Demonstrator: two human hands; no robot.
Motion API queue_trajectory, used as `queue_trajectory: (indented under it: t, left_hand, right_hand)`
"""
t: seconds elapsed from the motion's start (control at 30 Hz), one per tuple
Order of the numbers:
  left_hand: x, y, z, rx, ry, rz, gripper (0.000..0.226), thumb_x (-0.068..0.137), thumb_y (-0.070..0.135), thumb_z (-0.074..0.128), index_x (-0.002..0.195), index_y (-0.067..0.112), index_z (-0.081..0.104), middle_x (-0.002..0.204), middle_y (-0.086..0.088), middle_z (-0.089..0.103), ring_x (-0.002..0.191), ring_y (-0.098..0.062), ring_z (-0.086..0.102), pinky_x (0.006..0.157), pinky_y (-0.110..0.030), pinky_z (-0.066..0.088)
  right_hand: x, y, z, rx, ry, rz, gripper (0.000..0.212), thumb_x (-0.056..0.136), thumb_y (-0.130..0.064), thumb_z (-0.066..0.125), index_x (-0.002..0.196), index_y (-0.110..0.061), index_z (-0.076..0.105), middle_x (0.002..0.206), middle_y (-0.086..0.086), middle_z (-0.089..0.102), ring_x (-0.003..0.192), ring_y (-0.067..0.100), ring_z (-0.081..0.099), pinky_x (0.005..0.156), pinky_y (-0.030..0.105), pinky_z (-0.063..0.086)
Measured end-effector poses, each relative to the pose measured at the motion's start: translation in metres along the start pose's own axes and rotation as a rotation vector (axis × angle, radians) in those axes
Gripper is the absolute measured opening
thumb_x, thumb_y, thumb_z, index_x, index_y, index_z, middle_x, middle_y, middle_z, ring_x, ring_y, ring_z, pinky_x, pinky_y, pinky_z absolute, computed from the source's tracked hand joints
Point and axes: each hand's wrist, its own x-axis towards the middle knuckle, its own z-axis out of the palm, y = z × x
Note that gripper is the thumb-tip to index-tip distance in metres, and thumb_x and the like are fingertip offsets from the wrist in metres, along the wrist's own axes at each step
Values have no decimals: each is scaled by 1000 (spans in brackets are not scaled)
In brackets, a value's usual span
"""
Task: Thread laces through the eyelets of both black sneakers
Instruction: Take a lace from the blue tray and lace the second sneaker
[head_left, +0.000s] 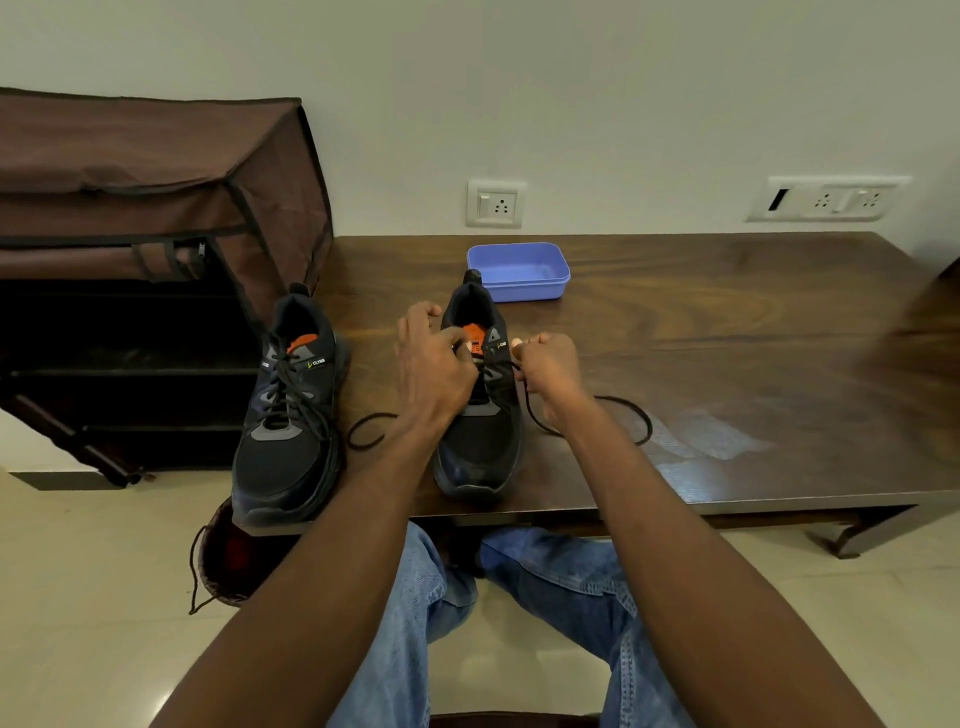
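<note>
Two black sneakers with orange tongue patches stand on a dark wooden table (727, 332), toes toward me. The left sneaker (288, 415) has a black lace crossed through its eyelets. My left hand (434, 364) grips the upper eyelet area of the right sneaker (480, 441), fingers curled over its left side. My right hand (550, 369) pinches a black lace (641, 421) at the shoe's right upper eyelets. Loose lace loops lie on the table on both sides of that shoe. My hands hide most of its eyelets.
An empty blue plastic box (519, 270) sits behind the right sneaker. A brown fabric shoe rack (145, 249) stands left of the table. A wall with sockets (496, 203) is behind. The left sneaker's toe overhangs the table's near edge. My knees are under the table.
</note>
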Motion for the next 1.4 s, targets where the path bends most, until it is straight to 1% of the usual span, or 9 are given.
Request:
queue_trajectory:
  t: [0.17,0.37,0.67,0.73,0.8,0.93,1.03,1.2,1.4]
  left_hand:
    - [4,-3,-1,81,-126,96,21,88,16,68,107,10,77,147,-12,39,137,-31,29,113,-41,27]
    - [8,-4,13,-231,-193,-187,7,90,14,69,92,14,76,142,-4,37,133,-23,29,105,-28,28]
    - [13,-3,26,-424,-251,-401,15,89,18,72,81,29,64,137,-2,49,127,-18,34,102,-23,31]
    - [13,-7,31,-502,-240,-491,25,84,23,76,102,32,61,132,-7,59,123,-12,38,86,-10,31]
    - [12,-11,35,-524,-248,-535,64,82,29,77,139,22,48,128,-11,62,116,-7,40,75,-7,24]
    - [13,-13,39,-531,-278,-560,94,70,42,73,152,23,32,129,-13,61,119,-13,52,87,-18,39]
    - [14,-9,29,-517,-321,-524,74,87,23,69,152,17,34,144,-8,49,117,-5,37,76,-12,32]
    - [10,-14,18,-459,-408,-388,79,80,35,71,150,20,38,150,-6,43,139,-23,37,114,-47,37]
    - [11,-19,8,-244,-481,-134,74,85,39,75,149,27,40,148,-5,31,137,-24,31,118,-43,31]
  right_hand:
    - [4,3,2,-55,9,-17,27,95,-9,59,71,-17,50,72,2,52,71,16,48,66,35,43]
    - [5,7,6,-76,-87,5,12,93,-6,61,83,-12,61,93,13,68,90,26,67,85,45,58]
    - [6,10,0,-124,-121,-88,15,93,-6,65,106,-7,73,98,7,72,84,13,66,70,23,53]
    - [8,11,1,-154,-112,-107,16,93,-9,66,108,-9,73,100,7,72,88,15,67,72,24,53]
    - [9,13,3,-218,-99,-125,15,94,-12,67,107,-13,73,100,4,73,92,16,68,78,29,56]
    - [12,16,5,-297,-75,-178,14,94,-17,67,106,-16,74,99,3,73,93,16,68,78,31,55]
    - [13,17,7,-352,-46,-200,14,94,-18,67,106,-16,74,99,3,73,92,16,68,79,32,56]
    - [7,17,12,-382,52,-361,18,93,-11,66,107,-19,73,99,-1,71,88,11,66,80,34,59]
    - [6,17,11,-470,59,-400,16,93,-11,62,89,-19,75,82,-3,69,80,14,65,74,39,58]
